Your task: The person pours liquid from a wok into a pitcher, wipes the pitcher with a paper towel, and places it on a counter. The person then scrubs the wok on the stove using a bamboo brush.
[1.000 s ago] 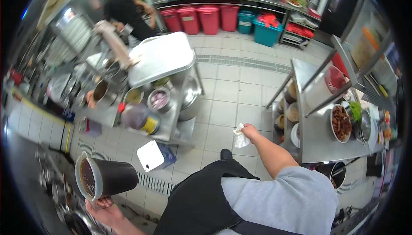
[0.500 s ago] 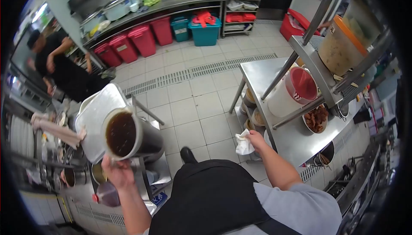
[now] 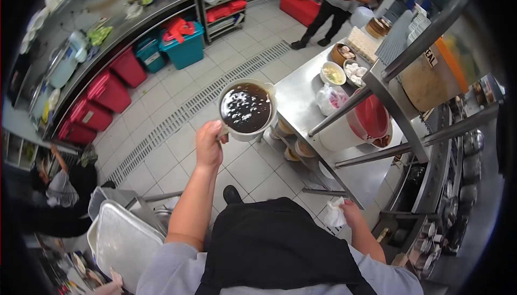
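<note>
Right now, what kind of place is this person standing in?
It looks like a restaurant kitchen. There are steel tables with bowls of food, red bins under a long counter, and a drain grate in the tiled floor. The left hand holds a jug of dark liquid.

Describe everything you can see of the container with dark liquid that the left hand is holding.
The pale round container of dark liquid looks like plastic, with a thick light rim. It is open, with no lid, and filled nearly to the rim with dark brown liquid that has bubbles on its surface. It is held about upright, raised over the tiled floor beside the steel table. The left hand has its grip on the lower left side; nothing else touches it.
</note>
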Available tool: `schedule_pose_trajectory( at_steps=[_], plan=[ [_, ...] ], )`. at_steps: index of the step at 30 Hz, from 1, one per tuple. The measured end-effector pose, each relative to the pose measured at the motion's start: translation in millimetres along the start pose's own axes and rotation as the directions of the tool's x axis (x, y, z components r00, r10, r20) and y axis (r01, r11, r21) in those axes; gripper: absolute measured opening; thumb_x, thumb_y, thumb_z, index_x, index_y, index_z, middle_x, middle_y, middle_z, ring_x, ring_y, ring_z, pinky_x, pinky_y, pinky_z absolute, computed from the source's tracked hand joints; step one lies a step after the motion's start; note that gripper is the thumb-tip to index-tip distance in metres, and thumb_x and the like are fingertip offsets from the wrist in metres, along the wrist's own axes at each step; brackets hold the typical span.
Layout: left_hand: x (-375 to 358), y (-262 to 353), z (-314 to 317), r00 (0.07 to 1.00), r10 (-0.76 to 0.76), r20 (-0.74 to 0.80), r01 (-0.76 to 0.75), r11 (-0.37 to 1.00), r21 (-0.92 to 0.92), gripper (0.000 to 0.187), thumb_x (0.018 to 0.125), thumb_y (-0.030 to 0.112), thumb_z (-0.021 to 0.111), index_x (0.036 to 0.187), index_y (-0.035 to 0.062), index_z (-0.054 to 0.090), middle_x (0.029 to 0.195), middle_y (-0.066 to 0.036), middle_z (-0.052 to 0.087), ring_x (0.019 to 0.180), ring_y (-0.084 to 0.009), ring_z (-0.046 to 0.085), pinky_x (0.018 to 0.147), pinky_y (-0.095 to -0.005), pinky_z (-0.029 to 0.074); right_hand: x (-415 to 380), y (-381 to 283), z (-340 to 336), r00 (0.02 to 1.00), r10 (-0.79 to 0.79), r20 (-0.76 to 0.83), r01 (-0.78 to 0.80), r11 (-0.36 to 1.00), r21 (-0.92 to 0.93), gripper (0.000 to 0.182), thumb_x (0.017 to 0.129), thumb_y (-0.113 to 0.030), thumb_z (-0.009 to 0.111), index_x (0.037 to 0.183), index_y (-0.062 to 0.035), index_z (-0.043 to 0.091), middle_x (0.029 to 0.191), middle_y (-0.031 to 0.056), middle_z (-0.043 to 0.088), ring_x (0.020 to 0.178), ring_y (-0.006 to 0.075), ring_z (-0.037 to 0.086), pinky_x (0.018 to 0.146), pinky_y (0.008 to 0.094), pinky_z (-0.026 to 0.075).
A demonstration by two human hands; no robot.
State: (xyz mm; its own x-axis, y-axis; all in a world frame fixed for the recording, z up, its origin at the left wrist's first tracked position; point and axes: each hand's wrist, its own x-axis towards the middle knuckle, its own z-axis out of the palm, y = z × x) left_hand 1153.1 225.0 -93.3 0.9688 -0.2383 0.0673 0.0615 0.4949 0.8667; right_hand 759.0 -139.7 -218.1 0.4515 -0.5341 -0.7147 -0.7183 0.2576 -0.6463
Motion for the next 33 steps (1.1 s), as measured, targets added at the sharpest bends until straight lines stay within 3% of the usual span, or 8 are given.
schedule_pose_trajectory(
  at_steps=[8,15,21,23,27,29,31,33],
  plan=[
    [74,-77,68,0.989,-0.135,0.067,0.138,0.99,-0.037,0.029,0.086,0.03,0.056,0.07,0.0062,0.058,0.058,-0.003,0.053,0.053,-0.0129,0.048,0.052,-0.0266,0.037,-41,103,-62,0.96,0.245,-0.133,-0.218,0.957,0.19,0.019,0.083,-0.002,0.05,0.1,0.002,0.059,0.087,0.0103,0.064,0.077,0.0247,0.064,0.071,0.0364,0.052],
    [92,-117,107,0.979,-0.188,0.072,0.189,0.982,-0.004,0.027,0.085,0.03,0.058,0.072,0.0065,0.059,0.059,-0.002,0.052,0.054,-0.0118,0.047,0.053,-0.0262,0.036,-54,93,-80,0.949,0.276,-0.152,-0.242,0.948,0.206,0.017,0.083,-0.002,0.05,0.097,0.0029,0.059,0.082,0.0114,0.063,0.075,0.0254,0.064,0.068,0.0364,0.053],
    [98,-127,131,0.981,-0.186,0.059,0.186,0.983,0.007,0.026,0.086,0.028,0.056,0.072,0.0062,0.06,0.059,-0.002,0.053,0.053,-0.0114,0.047,0.051,-0.0253,0.036,-23,94,-91,0.973,0.18,-0.146,-0.149,0.968,0.2,0.014,0.084,-0.008,0.054,0.092,0.0022,0.06,0.079,0.0113,0.064,0.074,0.0248,0.064,0.068,0.0366,0.051],
    [99,-117,135,0.975,-0.215,0.059,0.219,0.974,-0.064,0.028,0.086,0.029,0.056,0.071,0.0062,0.06,0.057,-0.002,0.053,0.051,-0.0119,0.047,0.051,-0.0255,0.037,-43,42,-70,0.983,0.075,-0.168,-0.108,0.975,-0.193,0.016,0.084,-0.015,0.057,0.087,0.0009,0.061,0.075,0.0119,0.062,0.075,0.0273,0.063,0.068,0.0395,0.048],
    [98,-99,126,0.986,-0.164,0.004,0.163,0.977,-0.135,0.03,0.087,0.031,0.056,0.069,0.0066,0.06,0.056,-0.002,0.052,0.05,-0.0124,0.047,0.051,-0.0258,0.037,-11,20,-55,0.996,-0.085,0.026,0.088,0.895,-0.437,0.02,0.084,-0.02,0.059,0.085,-0.0003,0.061,0.075,0.0137,0.062,0.076,0.0301,0.062,0.069,0.0414,0.046],
    [96,-74,117,0.984,-0.175,-0.042,0.165,0.971,-0.175,0.033,0.086,0.033,0.056,0.064,0.0091,0.056,0.055,-0.002,0.051,0.05,-0.0131,0.047,0.05,-0.0262,0.037,20,3,-33,0.993,-0.051,0.11,0.111,0.742,-0.661,0.021,0.084,-0.021,0.058,0.087,-0.0007,0.061,0.076,0.0156,0.062,0.077,0.0324,0.062,0.069,0.0419,0.044],
    [94,-49,99,0.986,-0.145,-0.08,0.128,0.974,-0.185,0.035,0.086,0.035,0.056,0.061,0.0103,0.054,0.054,-0.002,0.05,0.049,-0.0129,0.046,0.05,-0.0263,0.036,45,-14,0,0.991,-0.064,0.12,0.131,0.687,-0.715,0.022,0.083,-0.021,0.057,0.09,-0.0015,0.063,0.08,0.0141,0.064,0.08,0.0296,0.063,0.073,0.0392,0.045],
    [94,-22,78,0.985,-0.155,-0.077,0.139,0.974,-0.178,0.036,0.086,0.036,0.056,0.06,0.011,0.052,0.053,-0.001,0.048,0.05,-0.0123,0.044,0.049,-0.0263,0.034,63,-42,35,0.962,-0.007,0.274,0.155,0.839,-0.522,0.022,0.083,-0.02,0.057,0.094,-0.0019,0.064,0.084,0.012,0.066,0.082,0.0255,0.063,0.076,0.036,0.046]
  ],
)
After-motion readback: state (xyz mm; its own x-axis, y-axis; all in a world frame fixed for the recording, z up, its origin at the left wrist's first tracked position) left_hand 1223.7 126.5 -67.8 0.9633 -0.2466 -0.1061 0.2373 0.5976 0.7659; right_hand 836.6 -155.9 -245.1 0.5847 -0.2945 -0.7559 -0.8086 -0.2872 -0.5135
